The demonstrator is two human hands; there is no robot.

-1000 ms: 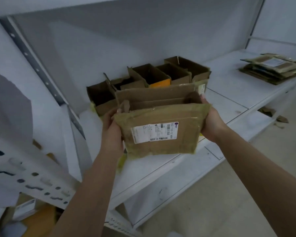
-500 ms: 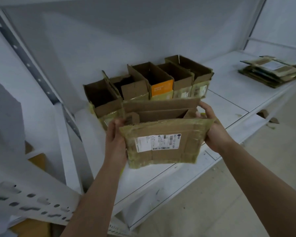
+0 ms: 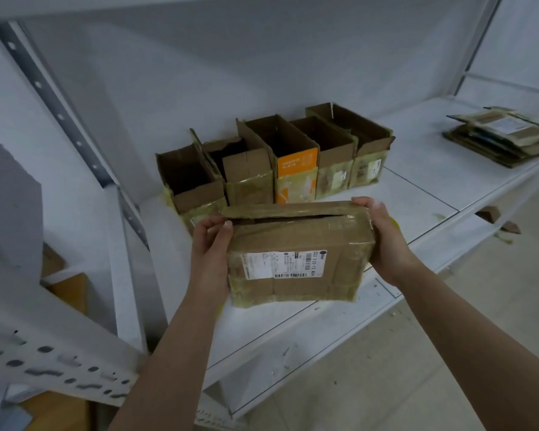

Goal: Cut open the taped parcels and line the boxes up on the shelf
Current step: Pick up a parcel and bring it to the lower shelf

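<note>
Left hand (image 3: 210, 253) grips the parcel's (image 3: 296, 259) left end, right hand (image 3: 383, 234) clamps its right end, fingers curled over the top edge. Parcel held just in front of the row of opened boxes (image 3: 274, 160), above the white shelf (image 3: 417, 194). Long axis runs left-right, parallel to the row; label side faces camera, slit top flaps point up and toward the row. Flattened cardboard stack (image 3: 504, 138) sits well right of the row.
</note>
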